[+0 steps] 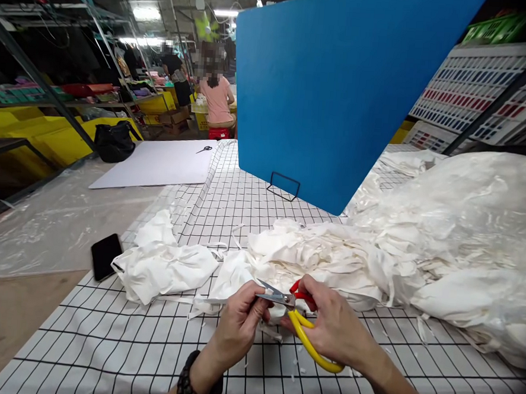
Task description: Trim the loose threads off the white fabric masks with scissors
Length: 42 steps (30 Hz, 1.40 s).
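My right hand (333, 323) is wrapped round the handles of a pair of scissors (289, 299), one handle red and one yellow. The blades point left, parted a little, and reach my left fingertips. My left hand (240, 320) pinches a bit of white fabric right at the blades; most of that piece is hidden by my fingers. Behind both hands lies a heap of white fabric pieces (322, 254) with thin straps. Further left, a separate white fabric piece (165, 268) rests crumpled on the grid-patterned cloth (147, 344). Small white scraps are scattered beneath my hands.
A black phone (105, 256) lies at the left. Behind stands a large blue board (331, 94) on a wire stand (284, 186). Black scissors (204, 149) lie on a white sheet (162, 167). A clear plastic bag (480, 216) bulges at the right. Two people are in the background.
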Available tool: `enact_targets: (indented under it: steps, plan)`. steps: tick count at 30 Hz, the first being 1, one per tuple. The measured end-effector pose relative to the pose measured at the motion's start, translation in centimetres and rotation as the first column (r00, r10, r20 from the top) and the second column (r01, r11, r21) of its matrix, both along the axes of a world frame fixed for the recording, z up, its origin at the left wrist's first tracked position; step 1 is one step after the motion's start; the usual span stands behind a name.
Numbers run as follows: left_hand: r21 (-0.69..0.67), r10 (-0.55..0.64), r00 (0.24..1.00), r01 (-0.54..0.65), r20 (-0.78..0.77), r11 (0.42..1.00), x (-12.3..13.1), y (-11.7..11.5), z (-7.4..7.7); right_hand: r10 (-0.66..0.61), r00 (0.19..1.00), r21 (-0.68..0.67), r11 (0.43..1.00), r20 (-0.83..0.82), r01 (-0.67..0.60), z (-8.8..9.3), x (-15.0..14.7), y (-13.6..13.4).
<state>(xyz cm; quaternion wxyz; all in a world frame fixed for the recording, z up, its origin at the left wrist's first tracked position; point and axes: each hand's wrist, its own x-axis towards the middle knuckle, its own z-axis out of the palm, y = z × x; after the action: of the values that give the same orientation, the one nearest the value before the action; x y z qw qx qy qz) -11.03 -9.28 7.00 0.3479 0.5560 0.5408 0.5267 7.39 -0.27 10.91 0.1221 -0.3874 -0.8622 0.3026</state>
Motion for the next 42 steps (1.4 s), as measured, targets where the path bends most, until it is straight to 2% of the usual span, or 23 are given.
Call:
enact_targets:
  steps: [7, 17, 22, 27, 32, 37, 40, 42]
  plan:
    - [-0.012, -0.011, 0.999, 0.012, 0.050, 1.000, 0.1, -0.1, 0.1, 0.001, 1.000, 0.031, 1.000, 0.029, -0.002, -0.1, 0.0, -0.2]
    - [-0.052, -0.029, 0.997, 0.033, 0.069, 0.998, 0.1, -0.3, 0.2, 0.007, 0.999, 0.137, 0.990, 0.042, -0.013, -0.4, 0.4, -0.5]
    - [-0.063, -0.044, 0.996, 0.048, 0.073, 0.997, 0.0, -0.4, 0.1, 0.024, 0.997, 0.197, 0.980, 0.069, -0.037, 0.0, 0.6, -0.3]
    - [-0.050, -0.060, 0.991, 0.066, 0.117, 0.997, -0.2, -0.5, 0.1, 0.036, 0.997, 0.176, 0.983, 0.074, -0.049, 0.3, 0.4, -0.3]
    - [-0.077, -0.068, 0.990, 0.077, 0.121, 0.994, -0.3, -0.7, 0.4, 0.046, 0.998, 0.131, 0.990, 0.041, -0.051, -0.5, 0.3, -0.1]
    - [-0.092, -0.052, 0.984, 0.069, 0.171, 0.993, 0.0, -0.7, 0.1, 0.044, 0.998, 0.072, 0.997, -0.042, -0.041, -1.1, 0.4, 0.0]
    - [-0.065, -0.038, 0.982, 0.051, 0.183, 0.997, 0.2, -0.5, -0.1, 0.032, 0.989, -0.111, 0.993, -0.147, -0.049, -1.3, 0.6, 0.4]
    - [-0.023, -0.010, 0.985, 0.014, 0.170, 1.000, -0.6, -0.3, 0.2, -0.016, 0.968, -0.306, 0.950, -0.250, -0.063, -1.6, 1.2, 1.1]
